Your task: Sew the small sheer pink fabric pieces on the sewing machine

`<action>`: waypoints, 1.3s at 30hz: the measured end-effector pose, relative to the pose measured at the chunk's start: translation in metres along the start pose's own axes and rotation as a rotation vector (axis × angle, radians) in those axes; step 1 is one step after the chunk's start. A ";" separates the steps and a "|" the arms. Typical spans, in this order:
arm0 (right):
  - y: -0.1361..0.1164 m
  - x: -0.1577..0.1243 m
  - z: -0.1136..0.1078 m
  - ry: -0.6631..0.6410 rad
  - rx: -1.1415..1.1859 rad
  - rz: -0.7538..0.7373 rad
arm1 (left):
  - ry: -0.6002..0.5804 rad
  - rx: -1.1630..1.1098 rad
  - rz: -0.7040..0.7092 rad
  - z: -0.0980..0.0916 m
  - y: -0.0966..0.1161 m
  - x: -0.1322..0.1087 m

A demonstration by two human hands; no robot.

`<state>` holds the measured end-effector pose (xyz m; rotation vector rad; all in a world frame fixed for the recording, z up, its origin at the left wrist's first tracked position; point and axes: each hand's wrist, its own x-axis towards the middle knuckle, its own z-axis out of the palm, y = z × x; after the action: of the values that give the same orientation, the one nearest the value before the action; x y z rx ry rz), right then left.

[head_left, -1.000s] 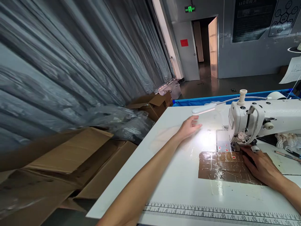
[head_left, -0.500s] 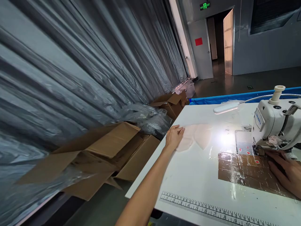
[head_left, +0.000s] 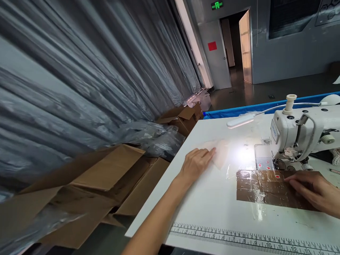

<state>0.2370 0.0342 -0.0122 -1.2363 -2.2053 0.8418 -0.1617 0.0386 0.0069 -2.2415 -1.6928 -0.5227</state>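
My left hand [head_left: 196, 163] lies flat with fingers stretched out on the white sewing table [head_left: 207, 209], its fingertips on the edge of a pale, thin fabric piece [head_left: 221, 154]. My right hand [head_left: 313, 187] rests on the brown taped patch [head_left: 265, 189] in front of the white sewing machine [head_left: 300, 136], fingers loosely curled and apart, holding nothing I can see. The machine's needle area sits just beyond its fingertips, with small red marks on the plate [head_left: 262, 161]. A bright lamp spot glares on the table between the hands.
A gooseneck lamp [head_left: 240, 120] reaches over the table's far side. A printed ruler [head_left: 239, 241] runs along the near edge. Open cardboard boxes [head_left: 101, 184] and plastic wrap [head_left: 148, 136] stand left of the table against a grey plastic curtain. An open door [head_left: 245, 46] is at the back.
My left hand slid toward me with the pale fabric piece under its fingers. My right hand drew back from the needle onto the brown patch. The camera swung slightly.
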 end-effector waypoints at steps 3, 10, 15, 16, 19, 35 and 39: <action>-0.022 -0.004 0.011 -0.342 0.584 0.231 | -0.054 -0.104 0.239 -0.004 0.054 -0.007; -0.039 0.002 0.037 -0.265 0.706 0.375 | 0.028 -0.547 0.729 -0.012 0.166 -0.010; -0.044 -0.007 0.028 -0.486 0.816 0.406 | -0.057 -0.677 0.589 0.002 0.148 0.019; -0.043 -0.009 0.023 -0.534 0.804 0.441 | -0.081 -0.681 0.601 0.006 0.142 0.024; -0.031 -0.009 0.001 -0.654 0.700 0.487 | -0.125 -0.637 0.671 0.018 0.129 0.027; -0.005 0.001 -0.038 -0.041 0.127 0.313 | 0.003 -0.423 0.704 0.021 0.145 0.009; -0.019 0.006 -0.019 -0.113 0.637 0.467 | -0.182 -0.768 0.393 0.017 0.137 0.008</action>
<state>0.2353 0.0371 0.0155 -1.3888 -1.5197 1.6682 -0.0260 0.0155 -0.0061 -3.1378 -1.1656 -1.0187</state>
